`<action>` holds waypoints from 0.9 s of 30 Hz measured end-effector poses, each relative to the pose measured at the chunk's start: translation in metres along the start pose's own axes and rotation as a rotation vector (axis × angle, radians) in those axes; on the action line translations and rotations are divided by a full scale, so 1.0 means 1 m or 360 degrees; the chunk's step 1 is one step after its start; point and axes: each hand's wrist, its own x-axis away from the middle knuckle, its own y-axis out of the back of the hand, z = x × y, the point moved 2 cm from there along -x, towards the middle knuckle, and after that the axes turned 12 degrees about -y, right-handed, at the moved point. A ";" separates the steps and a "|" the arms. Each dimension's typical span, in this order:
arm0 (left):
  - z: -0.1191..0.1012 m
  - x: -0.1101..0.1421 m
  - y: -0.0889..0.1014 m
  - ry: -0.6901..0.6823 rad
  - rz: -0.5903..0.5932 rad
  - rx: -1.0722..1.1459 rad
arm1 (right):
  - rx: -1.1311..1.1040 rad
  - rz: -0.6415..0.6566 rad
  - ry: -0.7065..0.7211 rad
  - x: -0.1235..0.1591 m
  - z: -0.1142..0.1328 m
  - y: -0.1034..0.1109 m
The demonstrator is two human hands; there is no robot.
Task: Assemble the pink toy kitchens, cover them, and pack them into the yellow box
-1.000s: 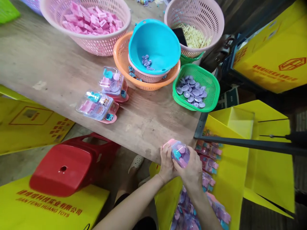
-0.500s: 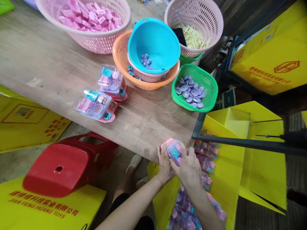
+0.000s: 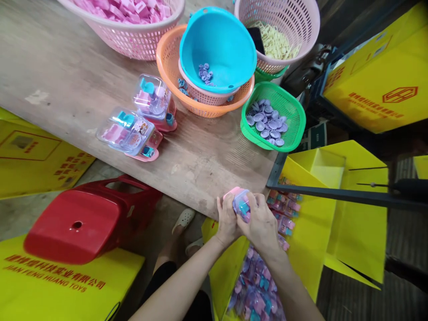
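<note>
Both my hands grip one clear blister pack (image 3: pixel 241 204) with pink and teal toy parts, at the near edge of the wooden table (image 3: pixel 207 165). My left hand (image 3: pixel 226 219) wraps its left side and my right hand (image 3: pixel 261 225) closes over its right side. Two more filled blister packs (image 3: pixel 129 133) (image 3: pixel 154 101) lie on the table to the left. Below my hands, an open yellow carton (image 3: pixel 301 236) holds several packed blisters.
Along the back of the table stand a pink basket of pink pieces (image 3: pixel 133 22), an orange basket (image 3: pixel 167 67) holding a teal bowl (image 3: pixel 217 49), a pink basket of cream parts (image 3: pixel 287 26) and a green basket of lilac discs (image 3: pixel 294 120). A red stool (image 3: pixel 83 223) and yellow cartons (image 3: pixel 377 80) surround me.
My hands have kept hold of the blister pack and turned it a little while lifting it slightly toward the table edge. The view has tipped downward.
</note>
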 end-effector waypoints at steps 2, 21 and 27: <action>0.000 -0.002 0.002 0.0027 0.0037 0.0027 | 0.0060 -0.0008 0.0023 0.001 0.001 0.001; 0.002 -0.022 0.010 -0.0081 0.0273 0.0491 | -0.0162 -0.0119 -0.0110 -0.005 -0.013 -0.001; 0.003 -0.023 0.010 -0.0059 0.0327 0.0435 | -0.0338 -0.0147 -0.0139 -0.015 -0.015 0.005</action>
